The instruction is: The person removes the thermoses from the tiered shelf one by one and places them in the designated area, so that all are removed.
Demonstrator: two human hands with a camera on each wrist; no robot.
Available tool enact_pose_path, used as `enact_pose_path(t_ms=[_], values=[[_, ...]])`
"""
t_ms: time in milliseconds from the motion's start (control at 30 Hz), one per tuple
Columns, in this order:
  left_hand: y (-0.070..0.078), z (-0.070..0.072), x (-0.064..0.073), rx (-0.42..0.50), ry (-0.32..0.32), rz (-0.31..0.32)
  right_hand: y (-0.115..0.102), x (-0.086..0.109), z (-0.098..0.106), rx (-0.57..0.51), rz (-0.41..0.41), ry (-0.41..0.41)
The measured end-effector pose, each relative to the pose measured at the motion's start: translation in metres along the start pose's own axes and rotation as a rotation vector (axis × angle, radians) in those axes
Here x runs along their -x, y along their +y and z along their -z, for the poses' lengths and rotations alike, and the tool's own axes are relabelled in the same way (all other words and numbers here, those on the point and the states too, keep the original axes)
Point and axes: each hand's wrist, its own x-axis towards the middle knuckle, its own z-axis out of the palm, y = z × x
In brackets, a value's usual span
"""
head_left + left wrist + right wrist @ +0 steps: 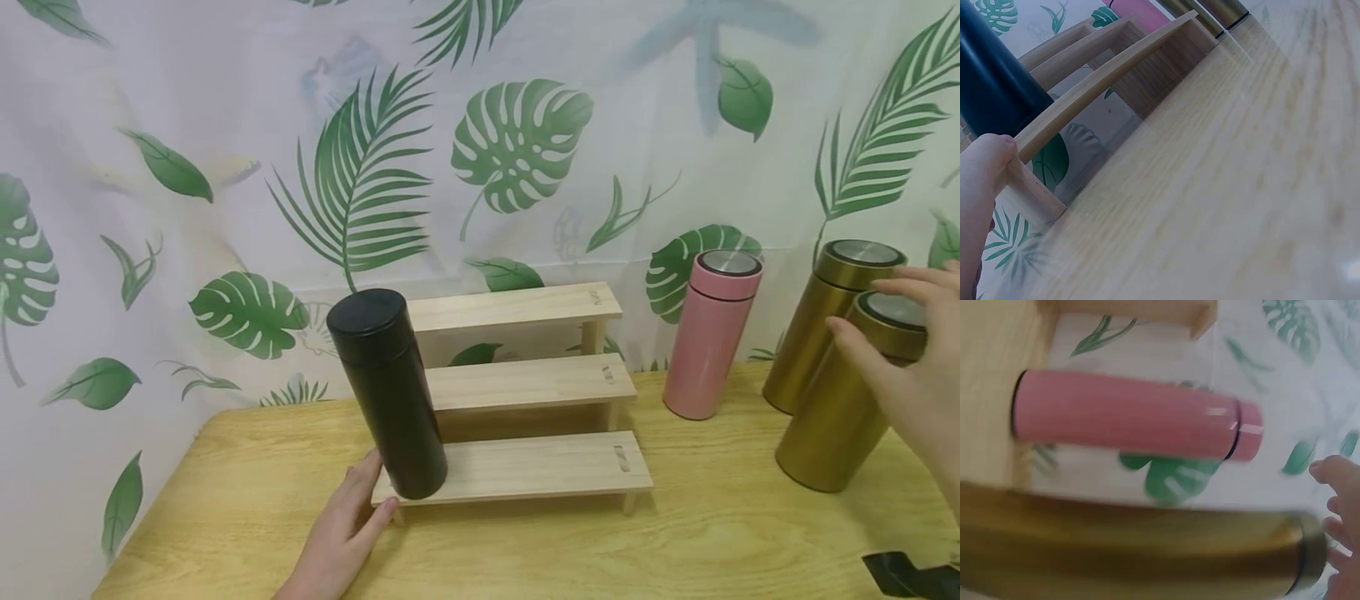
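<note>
A three-tier wooden stand (540, 468) is on the table, with a black bottle (393, 408) upright at the left end of its lowest step. My left hand (339, 529) grips that end of the step; in the left wrist view the thumb (999, 147) lies over the board's edge, above the leg. At the far right, my right hand (918, 383) hovers around the lid of the nearer gold bottle (832, 425), thumb and fingers spread apart. The right wrist view has the fingers (1335, 469) close beside that lid.
Behind the nearer gold bottle stands a second gold bottle (802, 350), overlapped by it. A pink bottle (708, 354) stands between the stand and the gold ones. A leaf-print cloth (247, 208) hangs behind the wooden table (247, 467). Something black (907, 575) shows at the lower right.
</note>
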Motion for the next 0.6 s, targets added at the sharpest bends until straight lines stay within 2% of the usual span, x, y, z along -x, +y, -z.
enact_pose_path(t_ms=[133, 233, 600], values=[[0.001, 0.0, 0.0, 0.0, 0.002, -0.006, -0.032, -0.006, -0.007, -0.006, 0.125, 0.034], [0.001, 0.0, 0.0, -0.001, 0.009, 0.001, -0.059, -0.008, -0.021, -0.083, 0.219, 0.049], [0.003, 0.001, 0.0, -0.006, 0.0, 0.005, -0.165, -0.011, -0.072, -0.499, 0.393, -0.12]])
